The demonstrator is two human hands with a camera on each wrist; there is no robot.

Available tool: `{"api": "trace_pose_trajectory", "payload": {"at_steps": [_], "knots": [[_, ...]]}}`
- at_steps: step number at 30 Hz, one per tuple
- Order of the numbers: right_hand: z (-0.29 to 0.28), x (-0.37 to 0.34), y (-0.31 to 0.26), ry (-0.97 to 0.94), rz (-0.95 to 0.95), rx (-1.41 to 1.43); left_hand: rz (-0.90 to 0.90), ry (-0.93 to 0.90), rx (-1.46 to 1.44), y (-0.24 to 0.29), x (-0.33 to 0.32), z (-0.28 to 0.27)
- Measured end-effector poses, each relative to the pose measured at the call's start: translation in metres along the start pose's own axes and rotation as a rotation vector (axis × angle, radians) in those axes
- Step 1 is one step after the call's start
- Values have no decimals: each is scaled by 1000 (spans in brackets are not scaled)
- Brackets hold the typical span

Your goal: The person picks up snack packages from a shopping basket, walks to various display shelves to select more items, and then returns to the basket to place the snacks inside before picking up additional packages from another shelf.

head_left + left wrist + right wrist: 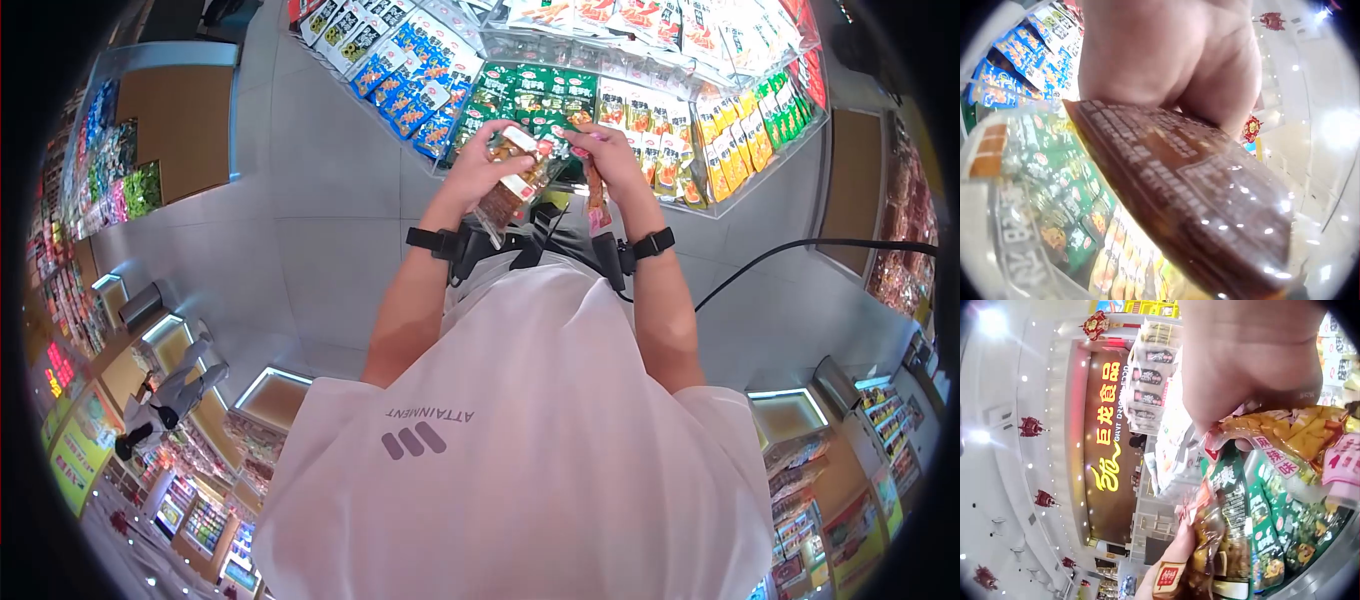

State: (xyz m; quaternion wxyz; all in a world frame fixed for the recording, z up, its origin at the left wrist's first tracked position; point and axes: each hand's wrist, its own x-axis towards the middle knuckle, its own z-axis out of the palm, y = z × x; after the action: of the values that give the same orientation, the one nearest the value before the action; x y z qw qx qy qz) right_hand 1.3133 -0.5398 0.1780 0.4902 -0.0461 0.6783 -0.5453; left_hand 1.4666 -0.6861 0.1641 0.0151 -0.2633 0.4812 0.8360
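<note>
My left hand [470, 175] grips a bunch of snack packets [515, 188], brown with a white band, in front of my waist. In the left wrist view, a glossy brown packet [1204, 181] with white print hangs below that hand, and part of a clear wrapper [1019, 250] shows at the left. My right hand [612, 160] pinches the top of a narrow snack packet [598, 205]. In the right wrist view this packet [1310, 437] has orange-brown contents and a pink label. Both hands are close together over the edge of the display of green packets [540, 90].
A tiered display holds blue packets [415, 85], white packets [650, 120] and yellow packets [735, 130] behind a clear rim [715, 212]. Grey floor [330, 200] spreads around it. A black cable [770, 255] runs right from my waist. Another person [165, 400] is at the far left.
</note>
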Motion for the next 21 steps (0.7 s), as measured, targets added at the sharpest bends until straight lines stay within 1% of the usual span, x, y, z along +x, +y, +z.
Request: {"api": "trace_pose_trajectory", "payload": {"at_steps": [2,3,4,6,7,8,10,11,12,14,15,16,18,19,20,21], "knots": [[-25,0,8,128,17,19,95,234,-74,-11,-5,-11],[-37,2,14,141,8,42,33,334,-91,-14,-12,-16],[-47,8,22,132,4,34,42,341,-96,-14,-17,-19],[-60,25,38,196,-6,-15,37,433,-208,-22,-29,-25],[-60,28,35,202,-32,-90,67,466,-222,-24,-32,-25],[-59,31,34,188,-33,-97,73,479,-228,-25,-34,-26],[-56,34,30,240,-146,-149,9,508,-256,-27,-40,-27],[-57,40,32,212,-184,-194,8,523,-263,-28,-42,-27],[-59,44,31,197,-175,-200,29,511,-280,-29,-42,-26],[-54,50,24,149,-212,-517,46,525,-300,-27,-46,-22],[-57,65,32,129,-268,-652,46,553,-299,-23,-46,-19],[-52,63,29,117,-267,-653,51,575,-295,-21,-43,-18],[-38,54,15,303,-606,-935,56,612,-295,-25,-37,-25],[-33,52,18,298,-878,-942,75,604,-322,-27,-35,-32],[-28,47,24,293,-873,-939,91,593,-349,-30,-34,-38],[-25,40,31,203,-1016,-1083,101,583,-347,-32,-32,-44]]}}
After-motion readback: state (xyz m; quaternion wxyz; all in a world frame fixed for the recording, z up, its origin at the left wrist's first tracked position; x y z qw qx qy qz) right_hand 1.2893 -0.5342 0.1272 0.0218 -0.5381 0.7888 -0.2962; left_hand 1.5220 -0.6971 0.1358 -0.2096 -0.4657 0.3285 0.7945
